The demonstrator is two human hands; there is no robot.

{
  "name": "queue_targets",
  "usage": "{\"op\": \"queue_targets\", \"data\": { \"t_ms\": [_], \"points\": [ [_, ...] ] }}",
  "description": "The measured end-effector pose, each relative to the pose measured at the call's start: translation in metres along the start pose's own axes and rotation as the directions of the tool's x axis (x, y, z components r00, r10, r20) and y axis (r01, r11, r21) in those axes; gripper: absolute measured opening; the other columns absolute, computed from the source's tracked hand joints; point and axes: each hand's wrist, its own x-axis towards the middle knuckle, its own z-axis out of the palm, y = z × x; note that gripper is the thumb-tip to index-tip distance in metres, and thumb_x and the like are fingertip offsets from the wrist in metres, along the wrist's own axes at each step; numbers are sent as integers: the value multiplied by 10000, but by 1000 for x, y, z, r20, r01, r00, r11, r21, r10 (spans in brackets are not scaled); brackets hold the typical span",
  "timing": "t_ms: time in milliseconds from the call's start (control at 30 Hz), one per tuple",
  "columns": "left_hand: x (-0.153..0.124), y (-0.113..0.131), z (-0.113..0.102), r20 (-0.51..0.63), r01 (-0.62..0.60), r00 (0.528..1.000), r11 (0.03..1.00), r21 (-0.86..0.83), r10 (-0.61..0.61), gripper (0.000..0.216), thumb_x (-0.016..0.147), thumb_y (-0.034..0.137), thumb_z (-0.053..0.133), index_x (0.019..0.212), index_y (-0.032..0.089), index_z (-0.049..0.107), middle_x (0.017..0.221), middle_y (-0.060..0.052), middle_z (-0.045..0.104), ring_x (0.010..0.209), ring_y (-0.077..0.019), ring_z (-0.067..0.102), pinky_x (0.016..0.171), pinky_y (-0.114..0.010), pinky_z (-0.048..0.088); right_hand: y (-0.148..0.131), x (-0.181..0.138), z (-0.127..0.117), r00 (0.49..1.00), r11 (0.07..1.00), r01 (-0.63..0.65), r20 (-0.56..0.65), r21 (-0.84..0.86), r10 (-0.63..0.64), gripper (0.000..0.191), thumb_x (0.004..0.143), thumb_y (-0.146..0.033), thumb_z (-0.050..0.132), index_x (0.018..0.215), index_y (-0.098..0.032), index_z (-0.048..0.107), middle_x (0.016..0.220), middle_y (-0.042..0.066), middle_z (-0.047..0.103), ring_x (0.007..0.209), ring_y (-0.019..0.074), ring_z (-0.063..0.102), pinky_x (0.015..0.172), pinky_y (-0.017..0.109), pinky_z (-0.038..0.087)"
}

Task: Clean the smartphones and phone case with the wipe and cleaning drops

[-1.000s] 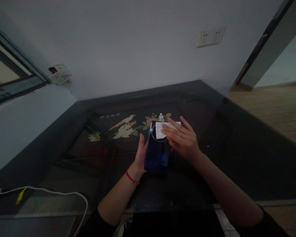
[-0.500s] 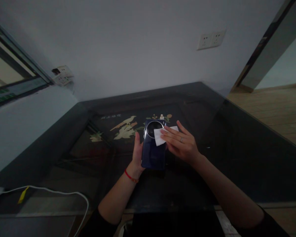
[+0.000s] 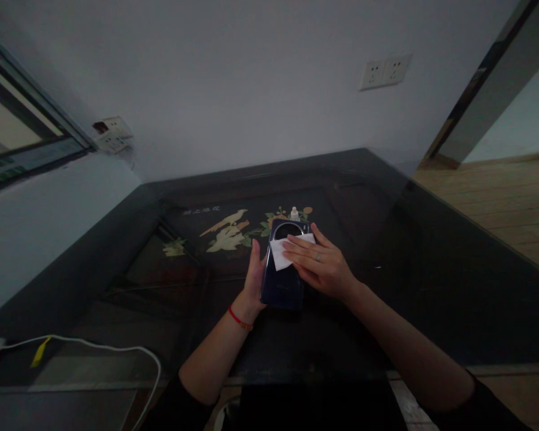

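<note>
A dark blue smartphone (image 3: 282, 289) with a big round camera ring is held back side up over the table. My left hand (image 3: 254, 280) grips it from the left and below; the thumb sticks up along its edge and the other fingers are hidden beneath. On the phone's back, just below and partly over the camera ring, lies a white wipe (image 3: 280, 256). My right hand (image 3: 323, 266) presses that wipe flat with its fingers together, a ring on one of them. Behind the phone stands a small white bottle (image 3: 294, 213).
The dark glossy table (image 3: 368, 197) bears a bird-and-flower picture (image 3: 229, 233). A white cable (image 3: 99, 347) with a yellow tag (image 3: 39, 353) runs along the front left. Wall sockets (image 3: 385, 72) sit on the wall behind, and a window (image 3: 22, 120) is at the left.
My right hand has slid the wipe left and slightly down across the phone's back. The phone has shifted a little to the right in my left hand.
</note>
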Motion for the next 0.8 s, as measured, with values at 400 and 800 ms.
{"op": "queue_targets", "data": {
  "t_ms": [400,800],
  "points": [
    [2,-8,4,0,30,1000,997,-72,-30,697,938,594,232,1363,92,461,1191,-156,653,1184,-269,568,1044,-410,381,2,-1,5,999,999,-38,3,-11,38,401,909,-119,492,1295,-212,542,1293,60,609,1281,188,493,1158,531,241],
    [-9,23,13,67,-123,990,992,-37,126,724,900,620,327,1418,119,388,1379,-151,524,1307,-301,451,1091,-443,343,37,-9,-23,731,783,-608,-295,129,616,290,919,-299,465,1027,-197,713,1016,63,742,958,228,693,898,409,522]
  ]
}}
